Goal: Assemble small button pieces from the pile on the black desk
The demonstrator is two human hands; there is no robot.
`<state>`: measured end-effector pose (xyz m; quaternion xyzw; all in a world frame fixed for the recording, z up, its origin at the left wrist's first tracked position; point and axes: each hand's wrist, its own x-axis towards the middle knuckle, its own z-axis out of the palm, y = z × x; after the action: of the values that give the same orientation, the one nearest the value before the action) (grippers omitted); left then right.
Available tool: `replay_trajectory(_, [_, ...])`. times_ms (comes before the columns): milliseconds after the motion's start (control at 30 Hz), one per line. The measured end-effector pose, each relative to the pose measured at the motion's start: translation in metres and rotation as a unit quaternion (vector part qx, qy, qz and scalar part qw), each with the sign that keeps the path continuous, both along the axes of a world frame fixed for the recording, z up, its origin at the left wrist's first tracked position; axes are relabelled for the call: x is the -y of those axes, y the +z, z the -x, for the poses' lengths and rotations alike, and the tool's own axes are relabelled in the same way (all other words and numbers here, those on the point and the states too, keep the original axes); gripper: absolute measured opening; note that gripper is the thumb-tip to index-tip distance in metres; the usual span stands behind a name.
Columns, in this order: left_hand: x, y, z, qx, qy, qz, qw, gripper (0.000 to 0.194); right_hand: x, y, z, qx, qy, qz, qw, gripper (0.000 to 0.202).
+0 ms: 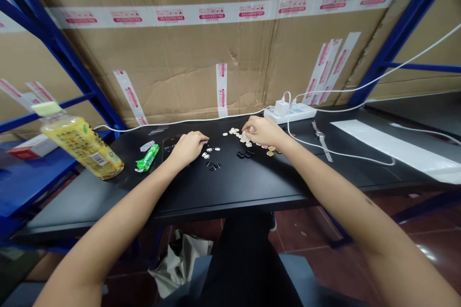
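Sitting on a grey-blue seat (298, 271), a person in dark trousers (243, 259) stretches both bare arms over a flat black bench (230, 192); a beige bag (185, 259) slumps on the floor to the left. Nearest on the benchtop, between the arms, lie small black pieces with thin metal pins (212, 166). Just beyond them are flat white oval pieces with holes (206, 154), and to their right, chunky black rounded pieces (245, 154). Yellow and pink flat pieces (270, 152) lie near the right forearm.

The left hand (190, 147) rests low beside the white ovals, partly covering a dark phone with lit digits (167, 146). Its fingers are bent and close together; whether they grip anything, I cannot tell. The right hand (261, 130) dips to a loose spread of small cream-coloured flat pieces (236, 132), thumb and fingers narrowly pinched, though a held piece cannot be made out.

Farther back, a white power strip (297, 113) stands before a brown cardboard wall (180, 57).
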<state>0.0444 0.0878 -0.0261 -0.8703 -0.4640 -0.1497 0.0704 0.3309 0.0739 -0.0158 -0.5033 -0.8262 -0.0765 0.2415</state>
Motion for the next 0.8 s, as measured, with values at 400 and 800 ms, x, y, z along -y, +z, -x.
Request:
replay_trajectory(400, [-0.008, -0.007, 0.000, 0.021, -0.029, 0.022, 0.999, 0.031, 0.004, -0.001, 0.004, -0.018, 0.044, 0.012, 0.999, 0.024])
replay_trajectory(800, [-0.003, -0.003, -0.003, 0.020, -0.035, 0.011, 0.999, 0.026, 0.006, -0.006, 0.011, -0.012, 0.070, 0.017, 0.997, 0.023])
